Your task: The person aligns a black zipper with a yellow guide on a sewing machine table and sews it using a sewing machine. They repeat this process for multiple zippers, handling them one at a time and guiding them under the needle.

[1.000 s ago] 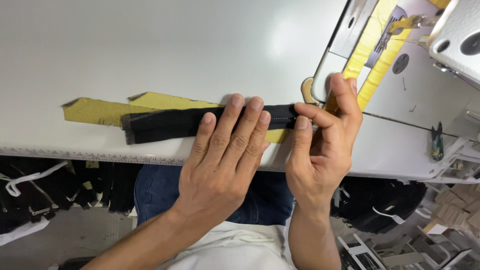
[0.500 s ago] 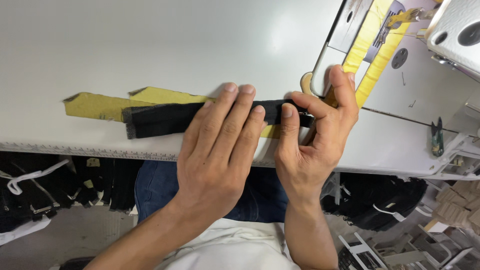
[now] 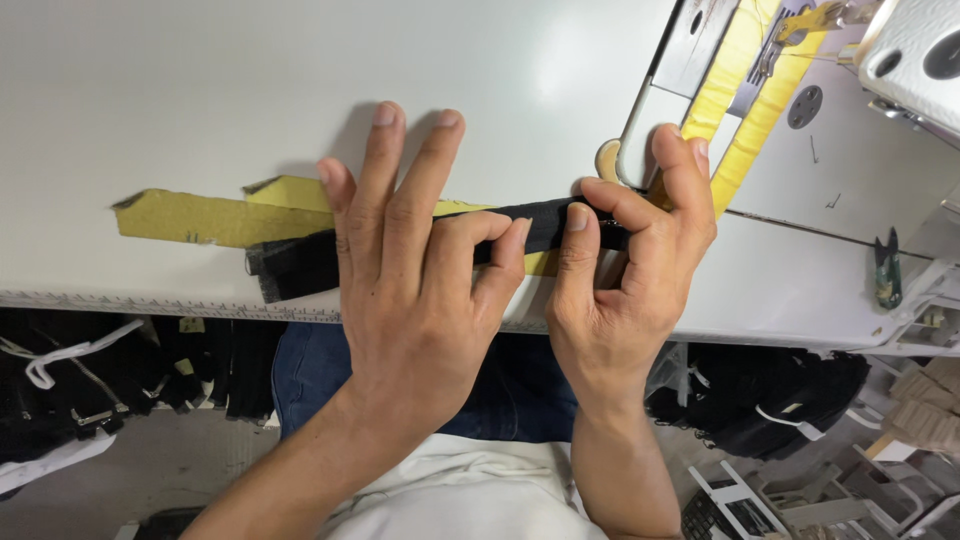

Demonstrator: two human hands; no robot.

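Leftmost, a yellow strip lies flat on the white table, a black strip overlapping it near the front edge. Left hand presses the black strip down, two fingers extended, two curled. Right hand pinches its far end beside the sewing machine; small snips rest at right.
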